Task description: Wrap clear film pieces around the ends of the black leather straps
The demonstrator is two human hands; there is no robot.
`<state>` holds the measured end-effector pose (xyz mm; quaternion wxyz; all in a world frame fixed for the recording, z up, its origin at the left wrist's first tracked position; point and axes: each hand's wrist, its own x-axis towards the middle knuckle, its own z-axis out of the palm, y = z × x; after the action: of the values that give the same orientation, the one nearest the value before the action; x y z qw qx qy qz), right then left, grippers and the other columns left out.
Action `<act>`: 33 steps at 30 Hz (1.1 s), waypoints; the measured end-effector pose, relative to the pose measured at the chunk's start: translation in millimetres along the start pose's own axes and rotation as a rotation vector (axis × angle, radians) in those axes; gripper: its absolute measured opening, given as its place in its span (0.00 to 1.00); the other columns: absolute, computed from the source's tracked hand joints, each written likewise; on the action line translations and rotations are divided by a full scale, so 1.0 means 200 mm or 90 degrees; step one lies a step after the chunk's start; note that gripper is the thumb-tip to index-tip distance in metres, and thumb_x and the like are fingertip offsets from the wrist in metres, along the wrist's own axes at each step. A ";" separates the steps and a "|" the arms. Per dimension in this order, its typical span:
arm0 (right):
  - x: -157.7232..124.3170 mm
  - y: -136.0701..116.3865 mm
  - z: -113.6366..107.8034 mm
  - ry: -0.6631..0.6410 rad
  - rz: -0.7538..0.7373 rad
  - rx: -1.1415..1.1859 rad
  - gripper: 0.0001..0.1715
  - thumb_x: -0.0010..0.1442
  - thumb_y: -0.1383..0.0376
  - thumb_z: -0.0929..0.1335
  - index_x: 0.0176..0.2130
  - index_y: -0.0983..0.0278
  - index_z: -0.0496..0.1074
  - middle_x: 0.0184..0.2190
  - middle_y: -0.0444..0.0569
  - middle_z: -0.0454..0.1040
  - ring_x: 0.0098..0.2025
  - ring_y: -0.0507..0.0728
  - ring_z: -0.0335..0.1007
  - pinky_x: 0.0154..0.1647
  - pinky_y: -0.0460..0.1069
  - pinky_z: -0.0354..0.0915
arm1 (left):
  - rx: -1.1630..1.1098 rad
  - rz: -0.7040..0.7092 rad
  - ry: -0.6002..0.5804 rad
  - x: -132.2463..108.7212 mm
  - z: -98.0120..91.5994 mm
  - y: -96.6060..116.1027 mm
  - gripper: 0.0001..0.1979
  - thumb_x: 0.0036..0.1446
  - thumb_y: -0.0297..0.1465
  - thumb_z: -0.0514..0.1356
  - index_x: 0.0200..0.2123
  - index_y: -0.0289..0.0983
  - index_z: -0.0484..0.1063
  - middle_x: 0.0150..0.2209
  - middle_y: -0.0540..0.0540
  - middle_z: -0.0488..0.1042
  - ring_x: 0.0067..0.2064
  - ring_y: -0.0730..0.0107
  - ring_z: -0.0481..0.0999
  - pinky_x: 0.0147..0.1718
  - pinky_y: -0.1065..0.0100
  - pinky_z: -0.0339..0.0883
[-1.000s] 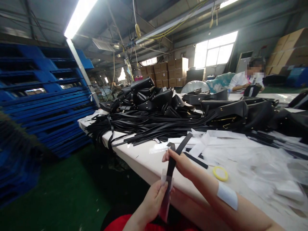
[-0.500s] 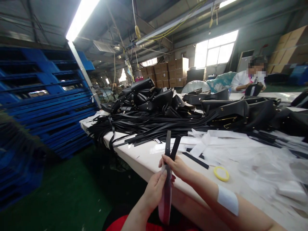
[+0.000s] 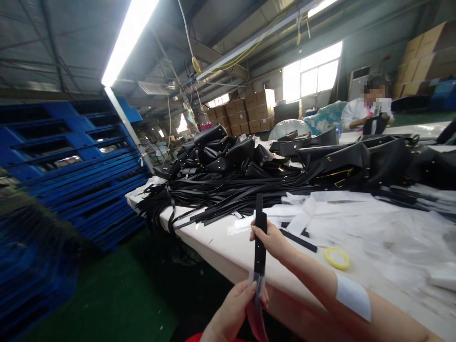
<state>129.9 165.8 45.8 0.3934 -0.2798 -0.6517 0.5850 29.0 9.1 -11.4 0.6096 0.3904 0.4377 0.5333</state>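
A folded black strap (image 3: 260, 242) stands upright in front of me, over the near edge of the white table (image 3: 221, 247). My right hand (image 3: 272, 240) pinches its upper part. Its lower end goes into a narrow clear plastic sleeve (image 3: 257, 311), which my left hand (image 3: 233, 311) grips from below. A white patch (image 3: 352, 297) is stuck on my right forearm.
A heap of black straps (image 3: 213, 194) and black bags (image 3: 228, 152) covers the far side of the table, with clear plastic sleeves (image 3: 374, 223) and a yellow ring (image 3: 337, 258) to the right. Blue pallets (image 3: 71, 166) stand at left. Another person (image 3: 366, 111) sits at the back right.
The strap's two ends, spread apart a second ago, are now pressed together and upright. My right hand has lifted away from my left, and the sleeve sits lower on the strap.
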 end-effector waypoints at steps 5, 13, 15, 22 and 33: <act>-0.05 -0.01 0.03 -0.079 -0.018 0.035 0.14 0.59 0.54 0.64 0.34 0.63 0.66 0.23 0.46 0.75 0.26 0.54 0.65 0.32 0.50 0.62 | -0.007 0.010 0.065 0.03 0.02 0.05 0.25 0.62 0.46 0.56 0.33 0.28 0.78 0.29 0.40 0.75 0.32 0.66 0.73 0.36 0.67 0.63; -0.03 -0.09 -0.04 0.004 -0.033 0.199 0.35 0.50 0.55 0.74 0.53 0.62 0.62 0.32 0.45 0.77 0.31 0.56 0.75 0.38 0.52 0.68 | 0.101 -0.024 0.073 0.03 0.06 0.16 0.26 0.58 0.51 0.58 0.31 0.30 0.76 0.25 0.45 0.73 0.27 0.72 0.70 0.31 0.71 0.61; 0.00 -0.11 -0.09 0.060 -0.052 0.236 0.40 0.49 0.55 0.75 0.56 0.60 0.59 0.33 0.43 0.76 0.28 0.54 0.74 0.35 0.52 0.69 | 0.120 -0.033 0.069 0.02 0.08 0.16 0.28 0.58 0.53 0.57 0.30 0.30 0.75 0.24 0.45 0.73 0.26 0.72 0.69 0.29 0.71 0.60; 0.02 -0.09 -0.11 0.052 -0.085 0.183 0.20 0.53 0.52 0.73 0.37 0.62 0.68 0.25 0.43 0.74 0.25 0.52 0.70 0.30 0.49 0.69 | 0.114 -0.042 0.125 0.02 0.12 0.18 0.30 0.51 0.56 0.60 0.30 0.31 0.75 0.23 0.46 0.73 0.25 0.71 0.69 0.29 0.70 0.61; 0.05 -0.03 -0.15 0.049 -0.093 0.206 0.26 0.57 0.47 0.70 0.48 0.60 0.68 0.47 0.53 0.75 0.49 0.60 0.71 0.54 0.57 0.64 | 0.046 0.094 0.227 0.00 0.09 0.21 0.26 0.54 0.52 0.62 0.33 0.30 0.77 0.23 0.48 0.72 0.24 0.76 0.68 0.27 0.72 0.59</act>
<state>150.0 190.1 54.0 0.4997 -0.1871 -0.5520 0.6408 33.6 13.6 35.1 0.4670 0.3427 0.5278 0.6212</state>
